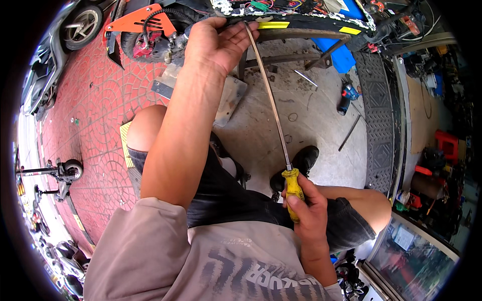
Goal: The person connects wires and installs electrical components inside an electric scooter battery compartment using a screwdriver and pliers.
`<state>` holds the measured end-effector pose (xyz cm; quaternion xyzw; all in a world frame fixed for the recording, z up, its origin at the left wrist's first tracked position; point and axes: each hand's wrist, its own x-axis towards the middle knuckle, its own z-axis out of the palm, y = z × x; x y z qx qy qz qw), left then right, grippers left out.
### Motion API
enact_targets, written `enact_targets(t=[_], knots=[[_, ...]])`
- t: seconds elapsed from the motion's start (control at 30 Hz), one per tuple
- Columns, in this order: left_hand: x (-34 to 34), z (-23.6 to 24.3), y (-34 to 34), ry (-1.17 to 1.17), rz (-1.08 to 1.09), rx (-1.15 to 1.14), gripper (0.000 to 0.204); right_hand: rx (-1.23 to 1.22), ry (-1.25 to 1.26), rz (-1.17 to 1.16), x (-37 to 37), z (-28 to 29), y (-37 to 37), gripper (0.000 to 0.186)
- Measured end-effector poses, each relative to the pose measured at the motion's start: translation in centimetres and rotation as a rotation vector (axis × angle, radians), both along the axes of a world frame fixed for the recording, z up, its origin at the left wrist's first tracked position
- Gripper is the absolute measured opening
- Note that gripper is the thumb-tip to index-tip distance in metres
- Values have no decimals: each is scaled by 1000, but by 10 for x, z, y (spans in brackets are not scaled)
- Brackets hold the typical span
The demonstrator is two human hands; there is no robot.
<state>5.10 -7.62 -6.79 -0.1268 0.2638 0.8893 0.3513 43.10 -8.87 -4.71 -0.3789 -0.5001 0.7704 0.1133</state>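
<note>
My right hand (307, 200) grips the yellow handle (292, 195) of a long screwdriver at lower centre. Its thin metal shaft (271, 105) runs up to the black deck edge (314, 24) of an opened vehicle body with yellow strips, coloured wires and flaking white material. My left hand (221, 45), palm up at that edge, has its curled fingers on the shaft near the tip; the exact tip is hard to make out.
A metal stand (326, 52) supports the deck. On the concrete lie a blue cordless drill (346, 98), rods (349, 133) and a metal plate (228, 103). Scooters (65, 175) stand on red paving at left. A glass case (411, 246) is at lower right.
</note>
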Motion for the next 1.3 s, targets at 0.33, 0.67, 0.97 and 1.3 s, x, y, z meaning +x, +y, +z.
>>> enact_targets(t=[0.33,0.67,0.97,1.3], knots=[[1,-19,15,175,60,-191,43,-640,286,-60,-2,-11,16,58],[6,-21,16,204,95,-156,39,991,-146,118,-19,-7,-3,48],[61,-14,7,104,-219,-362,29,2,-175,24,-15,1,5,35],[69,-6,1,161,-260,-386,27,381,-210,25,-17,-1,-2,27]])
